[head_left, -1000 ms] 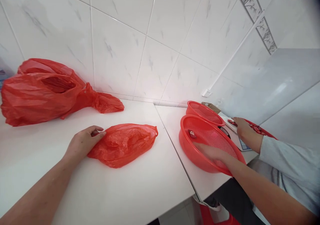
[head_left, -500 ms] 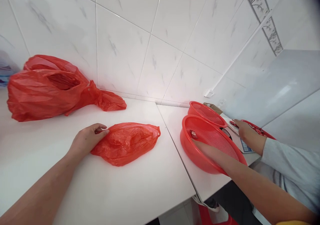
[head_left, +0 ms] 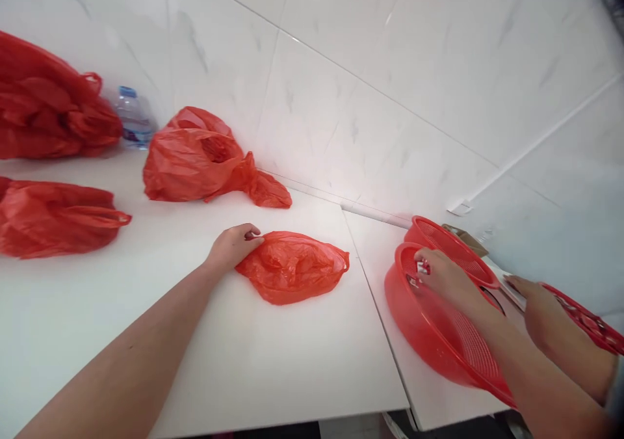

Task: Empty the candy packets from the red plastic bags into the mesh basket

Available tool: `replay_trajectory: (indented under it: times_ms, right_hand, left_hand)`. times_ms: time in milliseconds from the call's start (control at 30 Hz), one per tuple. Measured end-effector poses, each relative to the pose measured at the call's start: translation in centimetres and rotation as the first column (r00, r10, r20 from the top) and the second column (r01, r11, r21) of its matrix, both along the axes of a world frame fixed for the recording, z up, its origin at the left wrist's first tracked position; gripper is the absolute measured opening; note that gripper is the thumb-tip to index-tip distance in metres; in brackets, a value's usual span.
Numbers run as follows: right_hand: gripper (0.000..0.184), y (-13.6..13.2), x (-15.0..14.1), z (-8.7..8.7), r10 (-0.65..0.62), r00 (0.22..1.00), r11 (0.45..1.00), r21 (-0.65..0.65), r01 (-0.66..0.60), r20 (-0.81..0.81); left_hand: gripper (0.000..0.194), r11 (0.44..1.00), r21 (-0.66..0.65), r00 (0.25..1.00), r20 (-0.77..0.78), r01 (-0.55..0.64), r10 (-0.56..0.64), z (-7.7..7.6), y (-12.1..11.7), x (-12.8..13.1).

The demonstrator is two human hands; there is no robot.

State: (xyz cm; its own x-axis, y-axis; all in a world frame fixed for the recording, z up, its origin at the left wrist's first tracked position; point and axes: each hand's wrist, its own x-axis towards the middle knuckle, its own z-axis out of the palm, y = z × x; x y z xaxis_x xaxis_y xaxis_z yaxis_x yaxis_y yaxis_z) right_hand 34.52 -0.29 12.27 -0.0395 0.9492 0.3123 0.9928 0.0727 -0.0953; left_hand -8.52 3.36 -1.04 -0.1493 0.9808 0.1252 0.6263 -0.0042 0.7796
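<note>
My left hand (head_left: 234,247) lies on the white table, its fingers curled on the near edge of a crumpled red plastic bag (head_left: 297,266). My right hand (head_left: 441,276) reaches into a red mesh basket (head_left: 429,335) at the right. Its fingertips pinch a small red and white packet (head_left: 422,268) near the basket's far rim. A second red basket (head_left: 453,244) sits just behind the first.
Another person's hand (head_left: 536,302) rests at the far right beside a flat red tray (head_left: 589,325). Three more red bags (head_left: 195,159) (head_left: 49,218) (head_left: 43,110) and a water bottle (head_left: 131,117) stand at the back left by the tiled wall.
The view has swung left, bringing more bags and the bottle into sight. My right hand has moved deeper into the basket onto the small packet. My left hand has stayed on the bag.
</note>
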Motion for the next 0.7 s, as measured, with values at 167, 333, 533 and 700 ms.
replay_trajectory:
  times_ms: [167, 333, 533, 700]
  right_hand:
    - [0.02, 0.8, -6.7, 1.0, 0.325, 0.931, 0.945, -0.041, -0.323, 0.168]
    - [0.032, 0.5, -15.3, -1.4, 0.656, 0.711, 0.754, -0.241, -0.611, 0.252]
    - [0.043, 2.1, -20.0, -3.5, 0.746, 0.628, 0.663, -0.337, -0.669, 0.221]
    - [0.052, 2.1, -18.1, -1.6, 0.711, 0.691, 0.7, -0.229, -0.676, 0.131]
  left_hand:
    - [0.026, 1.0, 0.003, 1.0, 0.008, -0.026, 0.026, -0.1, -0.1, 0.1]
    - [0.023, 0.999, 0.042, 1.0, 0.003, -0.006, 0.006, -0.2, 0.0, 0.0]
    - [0.022, 0.999, 0.044, 1.0, 0.01, -0.001, 0.0, -0.6, 0.2, -0.1]
    - [0.024, 0.999, 0.044, 1.0, 0.002, 0.004, -0.004, -0.6, 0.3, -0.1]
